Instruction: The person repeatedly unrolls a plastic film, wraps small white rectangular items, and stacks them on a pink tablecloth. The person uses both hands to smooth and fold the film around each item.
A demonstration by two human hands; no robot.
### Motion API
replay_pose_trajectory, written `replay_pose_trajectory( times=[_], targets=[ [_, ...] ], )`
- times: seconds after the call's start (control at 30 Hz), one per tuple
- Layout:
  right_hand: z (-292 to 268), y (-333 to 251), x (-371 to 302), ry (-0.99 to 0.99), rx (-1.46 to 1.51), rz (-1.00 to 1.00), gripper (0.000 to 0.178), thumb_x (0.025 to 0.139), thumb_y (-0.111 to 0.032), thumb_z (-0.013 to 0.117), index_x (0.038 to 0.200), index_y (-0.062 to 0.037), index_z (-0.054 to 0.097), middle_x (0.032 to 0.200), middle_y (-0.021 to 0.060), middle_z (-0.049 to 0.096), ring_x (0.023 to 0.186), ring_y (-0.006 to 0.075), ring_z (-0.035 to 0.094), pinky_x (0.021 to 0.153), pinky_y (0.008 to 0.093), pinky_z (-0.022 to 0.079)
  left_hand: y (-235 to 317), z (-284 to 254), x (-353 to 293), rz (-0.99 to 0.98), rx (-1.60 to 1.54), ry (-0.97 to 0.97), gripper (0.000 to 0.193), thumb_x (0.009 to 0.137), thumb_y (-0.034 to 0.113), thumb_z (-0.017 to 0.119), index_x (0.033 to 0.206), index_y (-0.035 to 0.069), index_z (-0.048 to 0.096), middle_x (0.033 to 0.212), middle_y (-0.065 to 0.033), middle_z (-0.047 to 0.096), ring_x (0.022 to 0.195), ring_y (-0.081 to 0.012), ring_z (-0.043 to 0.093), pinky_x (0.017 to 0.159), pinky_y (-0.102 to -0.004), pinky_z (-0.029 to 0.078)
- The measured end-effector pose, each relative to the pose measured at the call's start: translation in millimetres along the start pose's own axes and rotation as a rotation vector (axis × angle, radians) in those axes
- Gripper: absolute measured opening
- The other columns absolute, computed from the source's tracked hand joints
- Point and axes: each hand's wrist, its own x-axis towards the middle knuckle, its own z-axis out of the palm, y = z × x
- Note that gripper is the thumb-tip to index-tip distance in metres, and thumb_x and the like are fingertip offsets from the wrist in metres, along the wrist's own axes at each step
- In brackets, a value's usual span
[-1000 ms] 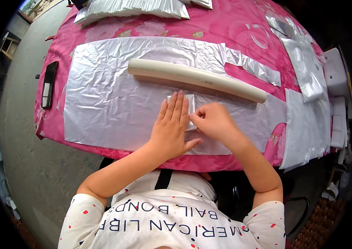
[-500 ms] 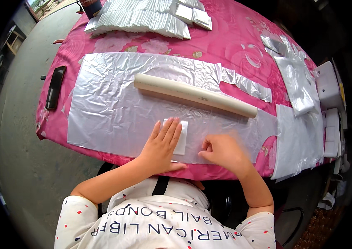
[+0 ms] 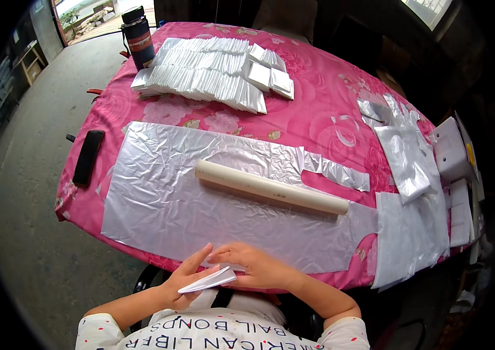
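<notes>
Near the front edge of the table, my left hand (image 3: pixel 180 286) holds a small folded white plastic packet (image 3: pixel 209 280), tilted with its thin edge toward me. My right hand (image 3: pixel 256 266) comes in from the right and closes around the packet's right end, its upper fingers slightly blurred and partly behind the packet. Just beyond my hands lies a large, crinkled translucent plastic bag (image 3: pixel 160 192), spread flat with its handle ends to the right. A long cream-coloured tube (image 3: pixel 270 188) rests slantwise across it.
Rows of folded white packets (image 3: pixel 206 73) stand at the back of the pink flowered tablecloth (image 3: pixel 311 70), beside a dark flask (image 3: pixel 137 38). A black phone (image 3: pixel 88 157) lies at the left edge. Flat plastic bags (image 3: pixel 410 233) and white boxes (image 3: pixel 451 149) occupy the right side.
The packet that lay under my left palm on the spread bag is now lifted off it and held near my body. My right hand has moved left to meet it. The view has tilted up.
</notes>
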Motion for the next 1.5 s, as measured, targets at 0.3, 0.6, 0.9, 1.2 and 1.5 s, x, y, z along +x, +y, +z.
replay_pose_trajectory(
  times=[0.3,0.6,0.9,1.2,1.5],
  targets=[
    [-112,22,56,0.693,-0.675,-0.142,0.023,0.069,0.002,0.064,0.091,-0.0045,0.064,0.080,0.0095,0.060,0.074,0.0255,0.058,0.065,0.0333,0.047,-13,-13,23,-0.073,0.010,0.376,0.065,0.077,0.011,0.060,0.134,-0.001,0.033,0.143,-0.0260,0.020,0.130,-0.0353,0.031,0.104,-0.0420,0.029],
    [-241,130,134,0.670,-1.593,-0.126,0.006,0.073,-0.006,0.057,0.077,-0.0084,0.060,0.078,0.0045,0.054,0.072,0.0207,0.057,0.057,0.0320,0.049,-15,-16,39,0.013,0.109,0.323,0.063,0.069,0.010,0.066,0.126,-0.001,0.043,0.135,-0.0256,0.035,0.116,-0.0340,0.048,0.095,-0.0403,0.041],
    [-225,146,154,0.558,-1.300,0.057,0.022,0.070,-0.004,0.057,0.091,-0.0060,0.065,0.089,0.0076,0.058,0.087,0.0250,0.056,0.071,0.0344,0.051,-25,-19,46,-0.060,0.076,0.305,0.061,0.068,0.009,0.066,0.124,-0.001,0.046,0.133,-0.0241,0.038,0.112,-0.0322,0.052,0.094,-0.0383,0.042],
    [-227,128,152,0.498,-1.013,0.131,0.041,0.074,-0.020,0.066,0.110,-0.0021,0.059,0.113,0.0175,0.055,0.108,0.0317,0.050,0.092,0.0374,0.042,-24,-14,52,-0.076,0.093,0.276,0.059,0.069,0.008,0.067,0.124,0.000,0.047,0.134,-0.0224,0.037,0.110,-0.0314,0.053,0.092,-0.0387,0.043],
    [-186,61,60,0.388,-0.854,0.147,0.047,0.077,-0.027,0.068,0.114,-0.0002,0.056,0.116,0.0170,0.055,0.113,0.0318,0.048,0.094,0.0387,0.040,-18,1,46,-0.029,0.156,0.239,0.055,0.070,0.005,0.065,0.122,0.002,0.049,0.135,-0.0215,0.038,0.109,-0.0309,0.053,0.090,-0.0389,0.044]
  ],
)
